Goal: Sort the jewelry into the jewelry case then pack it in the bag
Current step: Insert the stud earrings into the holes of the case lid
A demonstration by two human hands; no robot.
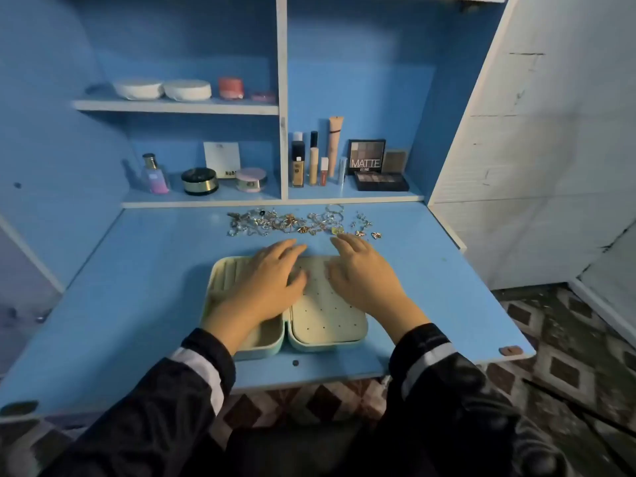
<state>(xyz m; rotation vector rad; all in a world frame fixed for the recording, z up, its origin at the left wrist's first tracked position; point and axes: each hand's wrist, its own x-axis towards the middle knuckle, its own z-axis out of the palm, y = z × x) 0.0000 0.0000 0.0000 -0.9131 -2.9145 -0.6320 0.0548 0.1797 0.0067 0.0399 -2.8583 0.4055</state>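
Our left hand (265, 280) and right hand (361, 270) rest over the open jewelry case (327, 315) on the desk (137, 287), fingers loosely spread and holding nothing, while the jewelry (299, 222) lies scattered just beyond, which we judge light, tiny, tangle-prone and best pinched piece by piece.

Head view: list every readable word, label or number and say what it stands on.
"MATTE": upright eyeshadow palette lid; smaller line beneath is blurred.
"NUD": white card, rest unclear.
Foundation bottle label: too small to read.
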